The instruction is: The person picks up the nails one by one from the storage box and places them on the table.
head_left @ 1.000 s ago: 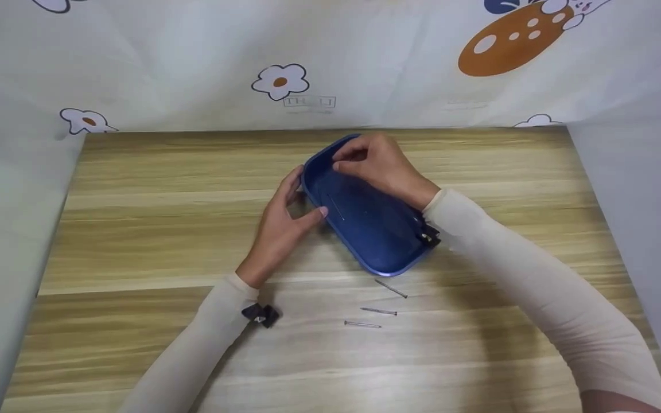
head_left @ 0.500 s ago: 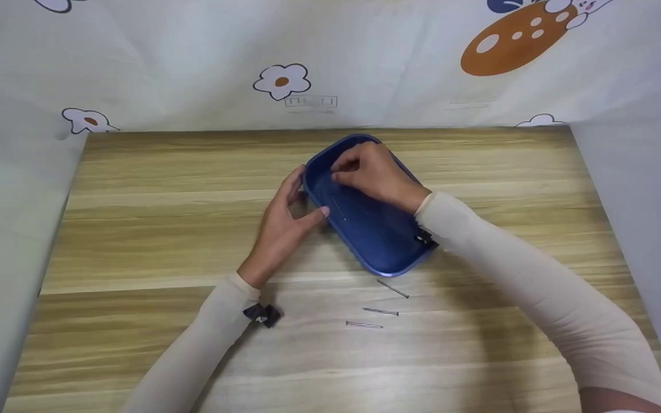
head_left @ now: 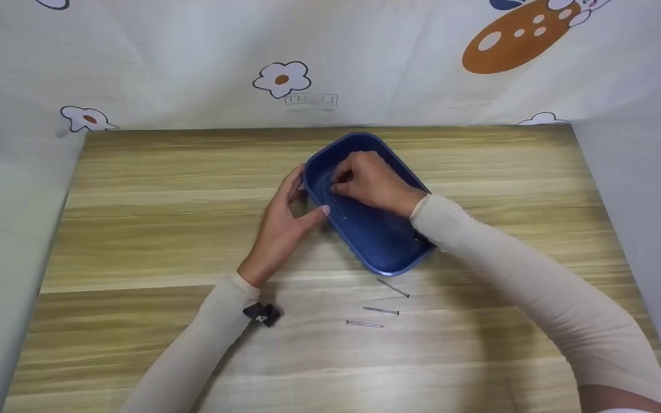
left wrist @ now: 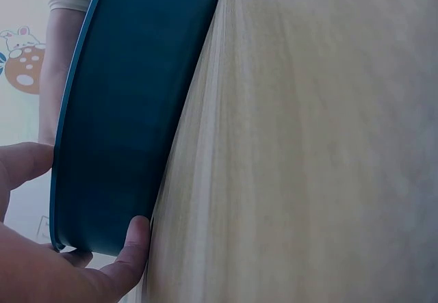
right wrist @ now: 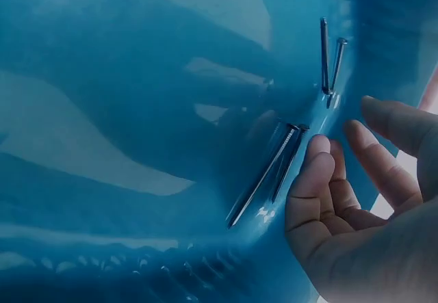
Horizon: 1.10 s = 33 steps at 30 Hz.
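A blue rounded rectangular tray (head_left: 385, 244) lies slanted on the table. My left hand (head_left: 282, 226) grips its far left corner, thumb on the rim and fingers along the outer wall, as the left wrist view shows from the side. Inside the tray is my right hand (head_left: 368, 180), fingers bent, the thumb and forefinger tips close together. In the right wrist view those tips are right beside a nail (right wrist: 289, 163) and a longer nail (right wrist: 263, 176) along the tray's edge; nothing shows between them. Farther up, a nail (right wrist: 324, 53) and another nail (right wrist: 338, 63) meet at their lower ends.
In front of the tray, a nail (head_left: 393, 288), a second nail (head_left: 381, 311) and a third nail (head_left: 365, 324) lie on the wooden table (head_left: 164, 241). A patterned backdrop (head_left: 193, 69) stands along the table's far edge. Each sleeve carries a small black camera mount.
My right hand has moved lower and toward me inside the tray, uncovering more of the far rim. My left hand keeps its place on the corner. The nails on the table stay put.
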Tool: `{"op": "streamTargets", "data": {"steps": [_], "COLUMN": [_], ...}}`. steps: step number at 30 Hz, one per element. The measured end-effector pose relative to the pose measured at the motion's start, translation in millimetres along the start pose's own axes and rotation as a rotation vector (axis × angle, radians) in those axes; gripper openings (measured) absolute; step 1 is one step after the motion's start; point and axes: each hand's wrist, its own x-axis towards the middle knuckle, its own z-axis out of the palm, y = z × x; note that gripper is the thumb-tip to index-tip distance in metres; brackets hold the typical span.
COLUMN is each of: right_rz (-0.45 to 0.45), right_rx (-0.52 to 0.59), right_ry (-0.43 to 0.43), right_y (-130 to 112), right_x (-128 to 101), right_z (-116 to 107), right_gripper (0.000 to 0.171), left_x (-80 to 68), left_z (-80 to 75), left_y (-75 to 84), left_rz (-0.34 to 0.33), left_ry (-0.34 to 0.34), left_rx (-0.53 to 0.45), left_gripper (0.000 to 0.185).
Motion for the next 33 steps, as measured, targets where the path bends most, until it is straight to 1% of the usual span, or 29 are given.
{"op": "streamTargets", "data": {"steps": [6, 10, 13, 16, 20, 23, 25, 28, 33], "right_rz": [0.016, 0.031, 0.039, 0.025, -0.017, -0.044, -0.052, -0.055, -0.006], "right_rx": [-0.076, -0.132, -0.162, -0.183, -0.203, -0.221, -0.226, -0.213, -0.125], "right_ry": [-0.049, -0.055, -0.044, -0.027, 0.007, 0.04, 0.05, 0.056, 0.044], "right_y": [-2, -2, -4, -4, 8, 22, 24, 17, -1], "right_x": [-1, -2, -1, 0, 4, 8, 8, 4, -3], "right_z": [6, 10, 13, 17, 27, 37, 38, 32, 15], "right_gripper": [0.01, 0.013, 0.016, 0.017, 0.012, 0.007, 0.006, 0.006, 0.008], "left_x": [-0.1, 0.2, 0.1, 0.2, 0.6, 0.5, 0.2, 0.0, 0.1], "left_z": [0.3, 0.5, 0.2, -0.5, -0.5, -0.4, -0.4, -0.4, -0.7], "left_y": [0.2, 0.2, 0.5, 0.1, -1.2, -1.7, -1.5, -1.1, 0.2], "left_rz": [0.009, 0.007, 0.003, 0.006, 0.015, 0.019, 0.018, 0.013, 0.006], "left_ry": [0.003, 0.0, 0.003, 0.004, 0.005, 0.006, 0.007, 0.004, 0.002], "left_rx": [-0.008, -0.002, 0.009, 0.01, 0.001, -0.001, 0.002, 0.005, 0.006], "left_gripper": [0.09, 0.089, 0.089, 0.09, 0.091, 0.091, 0.091, 0.09, 0.09]}}
